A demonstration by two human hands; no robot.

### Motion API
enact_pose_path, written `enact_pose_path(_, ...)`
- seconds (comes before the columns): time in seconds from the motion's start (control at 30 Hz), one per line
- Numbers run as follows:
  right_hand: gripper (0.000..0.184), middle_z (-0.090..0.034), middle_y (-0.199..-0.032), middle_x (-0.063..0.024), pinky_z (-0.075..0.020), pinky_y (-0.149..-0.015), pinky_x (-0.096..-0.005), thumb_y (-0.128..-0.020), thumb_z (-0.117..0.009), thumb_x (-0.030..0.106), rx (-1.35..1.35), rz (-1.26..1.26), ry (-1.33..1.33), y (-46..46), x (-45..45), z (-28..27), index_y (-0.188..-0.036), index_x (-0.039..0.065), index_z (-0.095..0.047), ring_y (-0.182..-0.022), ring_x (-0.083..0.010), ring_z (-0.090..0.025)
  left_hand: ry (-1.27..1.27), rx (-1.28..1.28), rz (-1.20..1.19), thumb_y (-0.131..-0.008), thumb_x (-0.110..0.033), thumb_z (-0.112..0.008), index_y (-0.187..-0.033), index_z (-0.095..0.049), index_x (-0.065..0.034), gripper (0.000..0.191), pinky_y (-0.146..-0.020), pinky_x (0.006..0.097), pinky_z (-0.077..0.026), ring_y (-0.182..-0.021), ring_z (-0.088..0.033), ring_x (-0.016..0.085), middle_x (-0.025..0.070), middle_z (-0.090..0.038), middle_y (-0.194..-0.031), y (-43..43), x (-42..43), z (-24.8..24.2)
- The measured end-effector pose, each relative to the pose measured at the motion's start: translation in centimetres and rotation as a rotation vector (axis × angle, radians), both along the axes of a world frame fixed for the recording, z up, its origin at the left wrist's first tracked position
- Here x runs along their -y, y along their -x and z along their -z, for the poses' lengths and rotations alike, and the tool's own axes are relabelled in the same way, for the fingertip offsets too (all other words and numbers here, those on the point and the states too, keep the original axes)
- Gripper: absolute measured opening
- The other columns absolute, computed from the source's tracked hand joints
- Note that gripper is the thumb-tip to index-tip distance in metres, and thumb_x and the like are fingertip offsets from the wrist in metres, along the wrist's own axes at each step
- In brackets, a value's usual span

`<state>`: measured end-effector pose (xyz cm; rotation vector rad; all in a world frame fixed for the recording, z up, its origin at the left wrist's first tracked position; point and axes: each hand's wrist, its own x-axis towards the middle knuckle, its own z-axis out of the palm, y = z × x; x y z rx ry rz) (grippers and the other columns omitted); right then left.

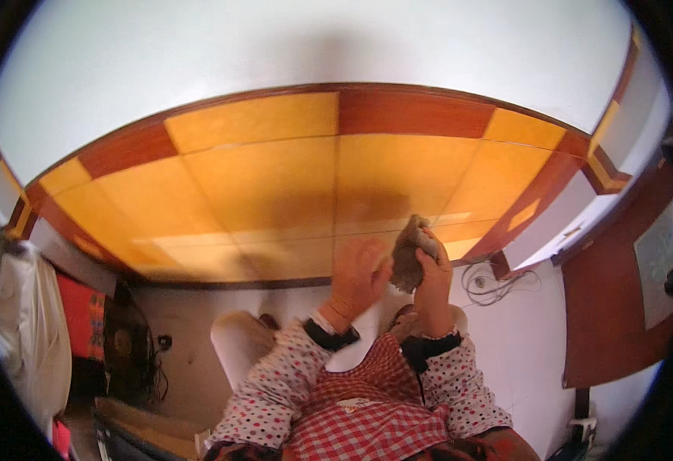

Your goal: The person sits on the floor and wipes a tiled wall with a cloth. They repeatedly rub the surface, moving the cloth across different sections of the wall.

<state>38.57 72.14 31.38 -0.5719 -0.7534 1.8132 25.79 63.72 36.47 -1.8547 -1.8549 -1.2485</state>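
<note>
My right hand (435,271) grips a folded grey-brown cloth (408,262), thumb across its near face. The cloth is bunched at its upper end and has a ragged lower edge. Just left of it, my left hand (360,271) is raised and motion-blurred, with its fingers bent and partly apart. Its fingertips come close to the cloth's left edge; contact is unclear. Both hands are in front of glossy yellow and red-brown wall panelling (267,173).
Cables (489,291) lie coiled on the pale floor (521,340) at right, near a red-brown piece of furniture (601,322). On the left are a draped pale cloth (36,322), a red cloth (80,314) and a dark object with wires (126,351). An open box (146,429) sits low left.
</note>
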Motion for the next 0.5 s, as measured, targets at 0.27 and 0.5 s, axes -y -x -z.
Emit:
enact_pose_path(0.27, 0.043, -0.051, -0.14, -0.0107, -0.0338, -0.112, -0.0321, -0.1, -0.053, 0.014, 0.22, -0.309, -0.201, -0.5, 0.8, -2.8, -0.14, -0.002, -0.052, -0.131, -0.0215, -0.047, 0.354, 0.599, -0.138, -0.082, -0.029, -0.077, -0.133, -0.044, -0.0019, 0.066, -0.092, 0.0468, -0.05, -0.113, -0.057, 0.046, 0.027, -0.052, -0.126, -4.8, -0.6, 2.8)
enact_pose_path(0.5, 0.054, -0.05, -0.143, -0.0171, -0.0371, -0.11, -0.0337, -0.102, -0.049, 0.028, 0.21, -0.409, -0.341, -1.2, 1.9, 0.9, -0.147, -0.002, -0.044, -0.128, -0.0233, -0.05, 0.381, 0.84, -0.253, -0.081, -0.037, -0.079, -0.128, -0.045, 0.0006, 0.069, -0.087, 0.0454, -0.052, -0.105, -0.064, 0.044, 0.0264, -0.064, -0.111, -3.8, 0.8, 5.5)
